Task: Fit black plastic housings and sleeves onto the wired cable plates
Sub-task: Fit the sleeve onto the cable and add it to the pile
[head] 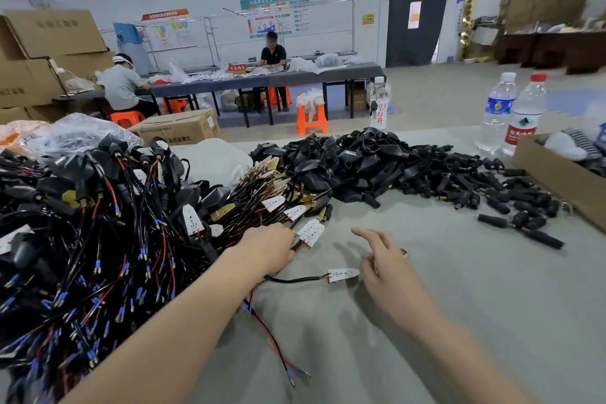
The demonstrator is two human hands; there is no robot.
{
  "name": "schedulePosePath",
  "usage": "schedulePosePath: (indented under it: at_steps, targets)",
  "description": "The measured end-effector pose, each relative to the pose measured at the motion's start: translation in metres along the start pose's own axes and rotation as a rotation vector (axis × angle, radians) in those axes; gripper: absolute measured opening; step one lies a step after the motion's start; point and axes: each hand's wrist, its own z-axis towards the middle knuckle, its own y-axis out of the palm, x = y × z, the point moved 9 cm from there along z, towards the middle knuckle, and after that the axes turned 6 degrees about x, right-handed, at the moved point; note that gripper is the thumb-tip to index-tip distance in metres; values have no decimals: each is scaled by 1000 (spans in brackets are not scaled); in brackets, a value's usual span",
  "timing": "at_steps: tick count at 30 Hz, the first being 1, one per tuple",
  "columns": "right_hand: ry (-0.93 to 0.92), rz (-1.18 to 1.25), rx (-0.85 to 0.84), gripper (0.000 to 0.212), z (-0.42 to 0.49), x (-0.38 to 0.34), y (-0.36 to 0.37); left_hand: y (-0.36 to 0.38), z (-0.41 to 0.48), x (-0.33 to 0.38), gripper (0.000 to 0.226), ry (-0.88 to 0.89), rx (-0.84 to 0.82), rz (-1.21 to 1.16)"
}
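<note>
While left hand point(269, 249) is gripping wires point(299, 245) mid-frame, right hand point(383, 259) is hovering, fingers spread, beside a loose cable plate point(342, 274).

Two water bottles point(498, 108) stand beside an open cardboard box point(557, 178).

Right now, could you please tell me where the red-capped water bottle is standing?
In the head view, the red-capped water bottle stands at the far right of the table, just right of the blue-labelled bottle and behind the open cardboard box.
</note>
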Motion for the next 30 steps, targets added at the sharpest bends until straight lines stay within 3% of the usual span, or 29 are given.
schedulePosePath:
  at_steps: [5,10,15,25,28,30]
  targets:
    - [-21,3,4,48,-1,0,-2,-33,-12,-19,24,-114,228,-64]
    - [-38,-5,2,46,-1,-6,3,-26,-31,-51,30,-120,-45,29]
    - [-55,16,-19,47,-1,-23,16,-22,-37,-19,28,47,110,-96]
    - [-8,-19,5,48,-3,-8,-12,6,-9,14,36,20,223,342]
    - [9,-12,24,47,-5,1,-21,-1,-7,17,27,-29,272,324]
    - [9,-18,27,46,-7,6,-25,-14,-10,11,31,-103,349,183]
